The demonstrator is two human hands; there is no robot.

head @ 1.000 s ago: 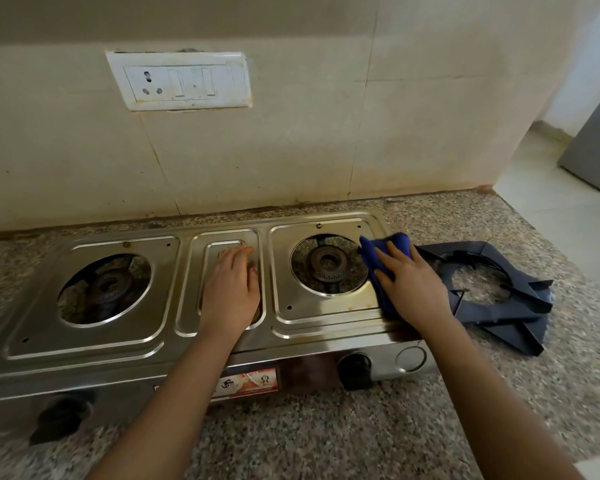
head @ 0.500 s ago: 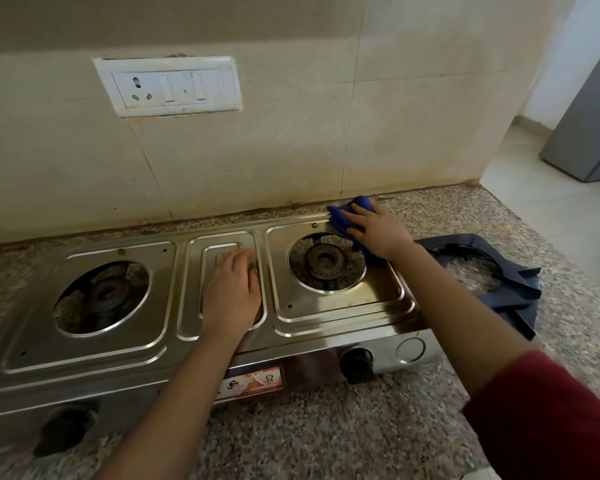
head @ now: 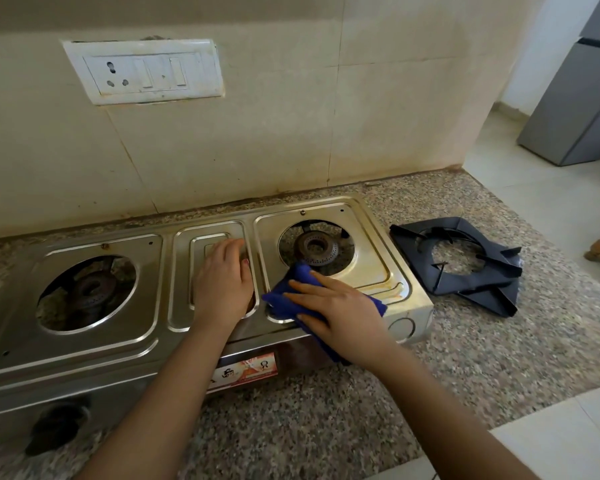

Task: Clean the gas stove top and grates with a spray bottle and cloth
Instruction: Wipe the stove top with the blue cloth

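The right hand (head: 340,306) is pressing the blue cloth (head: 283,297) onto the stove (head: 136,323) with fingers straight and spread; the cloth is lying under the palm at the front left corner of the right burner (head: 314,249) panel. The left hand (head: 222,282) is resting flat, fingers relaxed, on the middle panel; the grates (head: 465,271) are sitting on the counter (head: 326,427) just beside the stove's right end.
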